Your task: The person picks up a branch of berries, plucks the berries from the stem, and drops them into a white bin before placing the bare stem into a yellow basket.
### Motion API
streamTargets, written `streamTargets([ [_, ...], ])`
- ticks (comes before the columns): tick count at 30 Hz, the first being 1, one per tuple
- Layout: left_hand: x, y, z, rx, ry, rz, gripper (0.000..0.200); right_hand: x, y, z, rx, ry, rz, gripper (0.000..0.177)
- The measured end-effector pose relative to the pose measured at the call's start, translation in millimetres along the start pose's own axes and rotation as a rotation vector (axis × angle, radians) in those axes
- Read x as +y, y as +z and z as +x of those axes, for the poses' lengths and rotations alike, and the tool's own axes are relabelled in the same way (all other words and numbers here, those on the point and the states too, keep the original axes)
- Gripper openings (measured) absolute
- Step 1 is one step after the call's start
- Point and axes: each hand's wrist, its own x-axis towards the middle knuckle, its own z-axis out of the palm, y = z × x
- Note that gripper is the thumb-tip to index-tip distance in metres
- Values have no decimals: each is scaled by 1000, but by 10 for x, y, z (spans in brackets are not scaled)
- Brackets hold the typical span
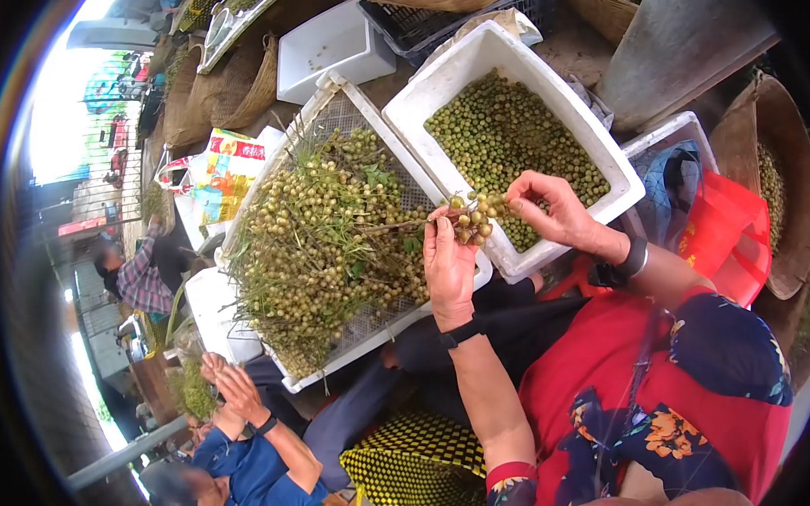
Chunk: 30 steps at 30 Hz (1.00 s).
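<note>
My left hand pinches a twig bearing a bunch of small round yellow-green fruit. Against the bunch's right side, the thumb and fingers of my right hand are closed together; whatever sits between their tips is too small to make out. Both hands hover around the near edge of a white foam box, which holds many loose round fruit. To the left, a white-framed mesh tray carries a large heap of fruit still on stems and leaves.
A co-worker in blue handles a green bunch at lower left. An empty white box stands behind the tray. Red bags and a woven basket lie to the right. A yellow-black woven basket is below.
</note>
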Motion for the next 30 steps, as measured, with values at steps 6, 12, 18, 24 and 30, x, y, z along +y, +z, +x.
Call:
streamTargets([
  [6, -182, 53, 63, 106, -21, 150, 22, 14, 83, 55, 23, -110, -229, 18],
  [12, -217, 45, 40, 81, -32, 387, 25, 127, 139, 74, 19, -304, -375, 22],
  [18, -262, 43, 79, 198, -15, 331, 25, 10, 135, 35, -66, 16, 28, 14],
  [24, -26, 83, 74, 91, -69, 14, 28, 87, -324, 153, -68, 245, 320, 11],
  [30, -12, 135, 107, -17, 9, -135, 31, 291, -394, 177, -93, 10, -381, 12],
])
